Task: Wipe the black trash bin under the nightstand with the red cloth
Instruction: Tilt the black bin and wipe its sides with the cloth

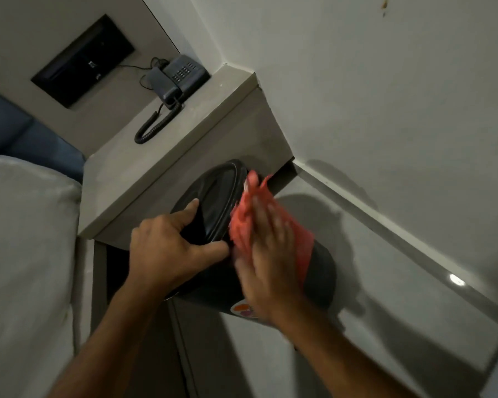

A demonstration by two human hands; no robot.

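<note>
The black trash bin (pixel 213 196) is tilted in front of the grey nightstand (pixel 167 156), its open mouth turned up toward me. My left hand (pixel 167 248) grips the bin's near rim, thumb outside and fingers curled inside. My right hand (pixel 268 254), blurred by motion, presses the red cloth (pixel 273 222) flat against the bin's right outer side, just below the rim. A coloured sticker (pixel 243 308) shows on the bin's lower wall near my right wrist.
A dark corded telephone (pixel 179 77) sits on the nightstand top, its coiled cord hanging forward. A black wall panel (pixel 84 60) is set behind it. A pale mattress edge (pixel 26 239) fills the left. White wall and glossy grey floor (pixel 385 297) lie to the right.
</note>
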